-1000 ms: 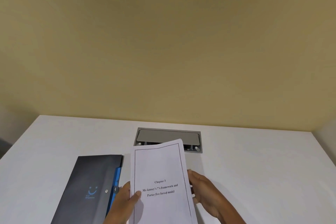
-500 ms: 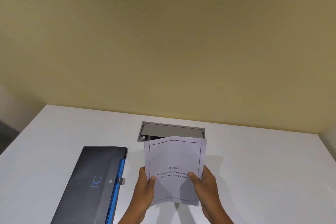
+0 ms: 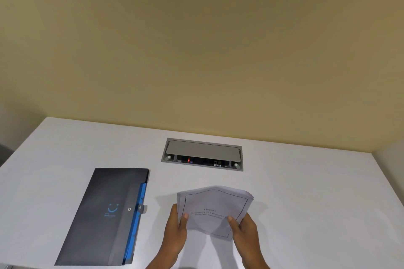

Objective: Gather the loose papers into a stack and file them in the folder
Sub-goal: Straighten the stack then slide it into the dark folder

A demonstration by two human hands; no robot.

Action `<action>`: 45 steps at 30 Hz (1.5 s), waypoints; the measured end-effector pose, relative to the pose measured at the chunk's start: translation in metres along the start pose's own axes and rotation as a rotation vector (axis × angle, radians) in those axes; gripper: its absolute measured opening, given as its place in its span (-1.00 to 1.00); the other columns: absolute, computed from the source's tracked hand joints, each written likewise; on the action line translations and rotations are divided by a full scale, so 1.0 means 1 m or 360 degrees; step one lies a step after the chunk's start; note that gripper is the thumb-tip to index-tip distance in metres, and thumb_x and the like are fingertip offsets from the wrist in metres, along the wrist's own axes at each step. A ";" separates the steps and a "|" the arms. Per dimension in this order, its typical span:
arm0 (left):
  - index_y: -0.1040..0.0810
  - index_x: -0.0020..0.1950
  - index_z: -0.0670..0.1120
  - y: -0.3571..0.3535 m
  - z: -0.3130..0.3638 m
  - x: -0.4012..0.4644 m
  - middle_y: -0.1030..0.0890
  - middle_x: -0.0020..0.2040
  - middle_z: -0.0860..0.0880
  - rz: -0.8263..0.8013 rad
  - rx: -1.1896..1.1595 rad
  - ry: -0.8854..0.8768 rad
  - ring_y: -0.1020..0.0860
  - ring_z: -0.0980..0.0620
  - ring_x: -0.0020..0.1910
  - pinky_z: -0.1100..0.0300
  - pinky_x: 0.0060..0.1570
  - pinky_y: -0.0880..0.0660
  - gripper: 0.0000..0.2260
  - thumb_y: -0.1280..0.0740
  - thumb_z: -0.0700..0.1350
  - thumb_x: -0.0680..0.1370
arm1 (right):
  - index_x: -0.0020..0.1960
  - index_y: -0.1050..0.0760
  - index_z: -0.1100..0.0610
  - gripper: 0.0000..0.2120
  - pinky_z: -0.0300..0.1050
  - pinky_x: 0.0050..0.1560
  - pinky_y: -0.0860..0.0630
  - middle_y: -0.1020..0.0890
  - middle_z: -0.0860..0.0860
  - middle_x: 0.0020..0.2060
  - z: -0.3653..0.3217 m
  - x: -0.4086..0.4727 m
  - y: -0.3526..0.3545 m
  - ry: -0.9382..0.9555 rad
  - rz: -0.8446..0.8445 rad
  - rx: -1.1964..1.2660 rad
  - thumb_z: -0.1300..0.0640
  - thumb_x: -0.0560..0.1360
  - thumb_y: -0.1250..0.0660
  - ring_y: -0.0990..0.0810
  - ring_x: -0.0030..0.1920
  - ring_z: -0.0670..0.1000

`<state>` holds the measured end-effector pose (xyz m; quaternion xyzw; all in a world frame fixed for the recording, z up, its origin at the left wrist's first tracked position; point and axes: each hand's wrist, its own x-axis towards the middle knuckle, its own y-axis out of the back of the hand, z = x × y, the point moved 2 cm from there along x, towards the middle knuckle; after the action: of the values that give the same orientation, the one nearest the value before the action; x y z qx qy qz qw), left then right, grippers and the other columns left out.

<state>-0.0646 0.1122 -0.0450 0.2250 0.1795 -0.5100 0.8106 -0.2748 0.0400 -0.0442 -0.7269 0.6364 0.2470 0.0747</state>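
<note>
The papers [image 3: 215, 209] were held just above the white worktop [image 3: 306, 192], with their top edges bent. The left hand [image 3: 177, 228] and the right hand [image 3: 243, 228] each had a grip pinching a side, thumbs on the front. The dark folder [image 3: 105, 216] lay shut just to the left, and a grey socket box [image 3: 202, 154] sat behind

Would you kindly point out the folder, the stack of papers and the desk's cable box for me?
folder [image 3: 105, 214]: head view, middle of its dark front cover.
stack of papers [image 3: 213, 207]: head view, centre of the top sheet.
cable box [image 3: 202, 150]: head view, on its grey lid.
</note>
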 end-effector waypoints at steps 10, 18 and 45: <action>-0.18 0.55 0.10 0.001 -0.006 0.003 -0.48 0.33 -0.01 -0.0010 0.0007 -0.0046 -0.47 -0.03 0.30 0.03 0.34 -0.46 -0.56 -0.20 -0.12 0.69 | 0.22 -0.56 -0.24 -0.71 -0.35 0.00 -0.57 -0.72 -0.38 0.04 0.003 -0.002 -0.011 0.0046 -0.0011 -0.0074 0.14 0.65 -0.39 -0.70 0.09 -0.26; -0.16 0.56 0.12 0.001 -0.007 0.007 -0.47 0.26 0.10 0.0028 -0.0018 -0.0074 -0.49 0.09 0.20 0.22 0.17 -0.49 -0.54 -0.20 -0.09 0.69 | 0.30 -0.52 -0.21 -0.67 -0.40 0.05 -0.57 -0.70 -0.40 0.10 0.004 0.000 -0.019 0.0119 -0.0046 -0.0104 0.16 0.66 -0.38 -0.67 0.14 -0.33; -0.44 -0.11 0.12 0.095 -0.031 0.020 -0.58 -0.17 0.07 0.0758 0.0801 -0.0068 -0.61 -0.06 -0.15 -0.05 -0.11 -0.60 -0.79 -0.35 -0.17 0.59 | 0.29 -0.54 0.02 -0.76 -0.20 -0.02 -0.53 -0.67 -0.15 0.00 0.012 0.019 -0.007 -0.0148 0.0299 -0.0059 0.19 0.64 -0.39 -0.63 -0.01 -0.12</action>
<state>0.0284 0.1502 -0.0637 0.4426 -0.0264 -0.3395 0.8295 -0.2697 0.0294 -0.0645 -0.6531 0.6929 0.2980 0.0673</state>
